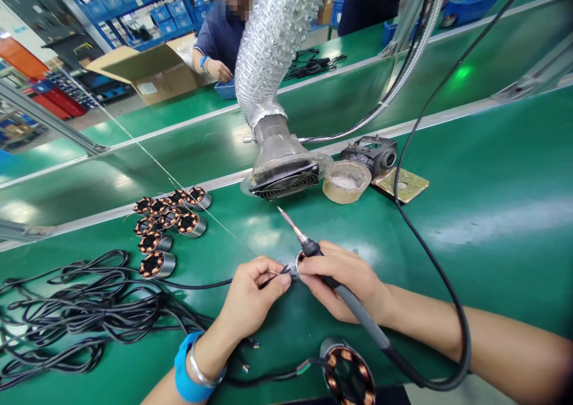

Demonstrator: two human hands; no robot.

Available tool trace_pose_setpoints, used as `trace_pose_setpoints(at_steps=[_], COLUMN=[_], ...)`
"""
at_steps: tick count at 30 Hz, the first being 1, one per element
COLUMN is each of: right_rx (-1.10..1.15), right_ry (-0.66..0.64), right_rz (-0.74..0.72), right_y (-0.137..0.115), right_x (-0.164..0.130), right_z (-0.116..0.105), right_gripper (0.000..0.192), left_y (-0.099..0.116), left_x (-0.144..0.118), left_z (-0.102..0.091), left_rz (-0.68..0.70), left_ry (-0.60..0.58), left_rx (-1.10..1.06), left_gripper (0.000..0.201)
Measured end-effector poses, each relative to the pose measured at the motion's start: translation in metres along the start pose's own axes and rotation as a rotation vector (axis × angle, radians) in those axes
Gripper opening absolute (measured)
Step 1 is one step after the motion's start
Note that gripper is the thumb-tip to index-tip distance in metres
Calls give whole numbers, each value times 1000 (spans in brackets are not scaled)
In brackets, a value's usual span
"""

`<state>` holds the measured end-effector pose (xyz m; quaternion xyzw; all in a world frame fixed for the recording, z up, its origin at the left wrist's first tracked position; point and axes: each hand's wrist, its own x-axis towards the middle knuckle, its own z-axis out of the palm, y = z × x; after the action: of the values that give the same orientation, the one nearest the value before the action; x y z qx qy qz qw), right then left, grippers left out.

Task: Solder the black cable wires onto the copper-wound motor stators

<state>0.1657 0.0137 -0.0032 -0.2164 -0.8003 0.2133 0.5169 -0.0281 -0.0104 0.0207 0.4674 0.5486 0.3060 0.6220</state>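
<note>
- A wound motor core (347,372) sits at the bench's (492,232) near edge, a black cable with coloured wires leading to it.
- The worker's left hand (250,297), a blue band (183,369) and silver bangle (197,366) at its wrist, pinches dark wire ends (283,270) between thumb and fingers.
- The right hand (347,282) is closed around a soldering iron (358,310), its bare tip pointing up and away from the wires; a small silver-rimmed part (298,264) shows at the fingertips, its hold unclear.
- Looped black cables (134,309) heap to the left, and more copper-wound cores (170,217) cluster beyond them.
- A grilled extractor hood (286,181) hangs ahead of the hands on a foil duct (277,46).
- Just right of it stand a round tan container (347,184) and a dark metal holder (373,154), beside a flat plate (407,187).
- Across the line, a co-worker in dark clothing (221,37) reaches to a blue bin (226,90) near an open carton (161,76).
- Blue shelving (147,5) fills the background.
</note>
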Motion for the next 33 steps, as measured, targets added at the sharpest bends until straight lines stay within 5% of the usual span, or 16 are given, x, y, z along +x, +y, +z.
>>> trace_pose_setpoints(at_steps=[9,13,23,33], right_rx=[-2,1,-21,-31], right_ry=[-11,12,28,-115], right_rz=[15,35,26,21], right_y=[0,1,0,-1], right_x=[2,0,2,13], right_z=[-1,1,3,-2], right_gripper=[31,30,32,33], left_y=[-8,-7,-1,-6], left_x=[-1,0,-3,-6], left_z=[-1,-1,6,2], left_rz=[-53,-26,124,78], left_ry=[41,128,132,153], left_rx=[-103,25,282,225], left_gripper=[43,39,35,41])
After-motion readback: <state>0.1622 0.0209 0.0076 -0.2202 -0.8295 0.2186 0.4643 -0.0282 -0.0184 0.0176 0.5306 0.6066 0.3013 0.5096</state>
